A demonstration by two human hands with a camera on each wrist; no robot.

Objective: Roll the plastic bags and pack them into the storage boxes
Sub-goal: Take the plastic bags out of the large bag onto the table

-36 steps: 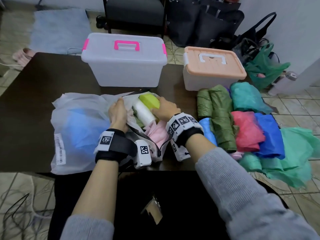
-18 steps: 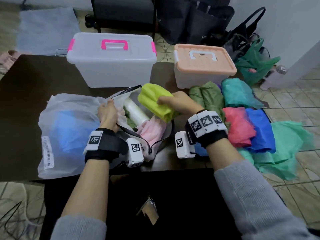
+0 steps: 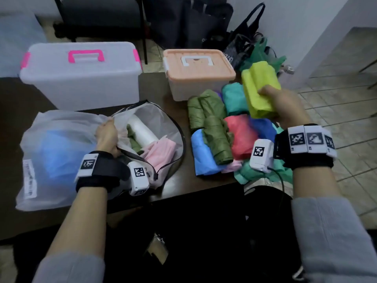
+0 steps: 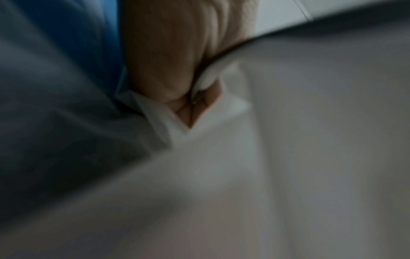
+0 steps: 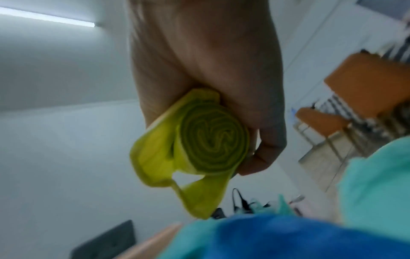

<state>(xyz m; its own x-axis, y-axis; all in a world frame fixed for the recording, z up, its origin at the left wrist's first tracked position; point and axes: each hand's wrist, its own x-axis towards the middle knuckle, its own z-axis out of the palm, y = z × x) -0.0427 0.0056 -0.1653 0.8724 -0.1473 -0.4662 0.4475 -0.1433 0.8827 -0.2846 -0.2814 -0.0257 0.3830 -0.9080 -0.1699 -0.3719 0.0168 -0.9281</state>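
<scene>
Right hand (image 3: 285, 107) grips a crinkly, spiral-wound yellow-green plastic roll (image 3: 260, 91).

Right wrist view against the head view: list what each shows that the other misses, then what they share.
Only the right wrist view shows the spiral end of the yellow-green roll and its loose loop hanging below.

Only the head view shows the left hand gripping the rim of the mesh pouch, the clear box and the peach-lidded box, both with lids on.

Both show the right hand holding the roll above the pile of coloured bags.
</scene>
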